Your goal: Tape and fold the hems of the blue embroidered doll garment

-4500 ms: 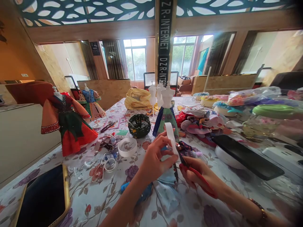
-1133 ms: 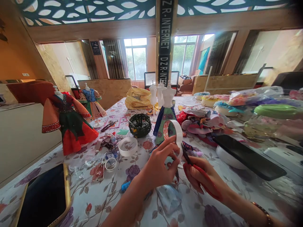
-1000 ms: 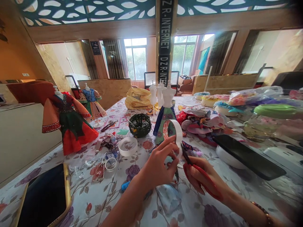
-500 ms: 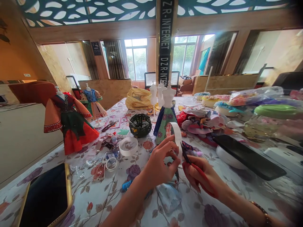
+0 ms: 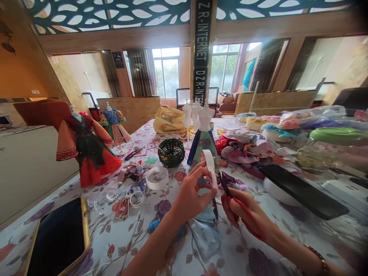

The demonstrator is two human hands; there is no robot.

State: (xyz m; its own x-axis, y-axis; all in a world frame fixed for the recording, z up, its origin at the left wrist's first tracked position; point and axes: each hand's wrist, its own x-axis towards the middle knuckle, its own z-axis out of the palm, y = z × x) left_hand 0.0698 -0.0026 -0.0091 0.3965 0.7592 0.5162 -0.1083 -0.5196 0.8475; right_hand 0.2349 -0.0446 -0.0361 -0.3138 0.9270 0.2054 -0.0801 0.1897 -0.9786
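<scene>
My left hand [image 5: 191, 195] pinches a white strip [image 5: 211, 163], which curves up from the thumb and fingers in a loop. Red lettering shows on part of the loop. Just to the right, my right hand [image 5: 244, 211] is closed around scissors [image 5: 225, 184] with dark blades and red handles. Their blades point up and leftward, close beside the strip. Behind the strip stands a white mini dress form [image 5: 206, 118] in a green and blue flowered skirt [image 5: 202, 143]. Light blue fabric [image 5: 205, 237] lies below my hands, partly covered by the left one.
At left stand two dressed dolls' forms, one in a red and green gown [image 5: 97, 157]. A dark woven basket [image 5: 171, 153], a white ring roll [image 5: 156, 184] and a phone [image 5: 59, 237] are on the flowered cloth. Fabric scraps [image 5: 244, 147], a black phone [image 5: 303, 191] and a green-lidded jar [image 5: 330, 149] sit right.
The scissors have moved a little away from the white strip, leaving a small gap. The strip's loop has shifted slightly left and turned, and my left hand has moved slightly left.
</scene>
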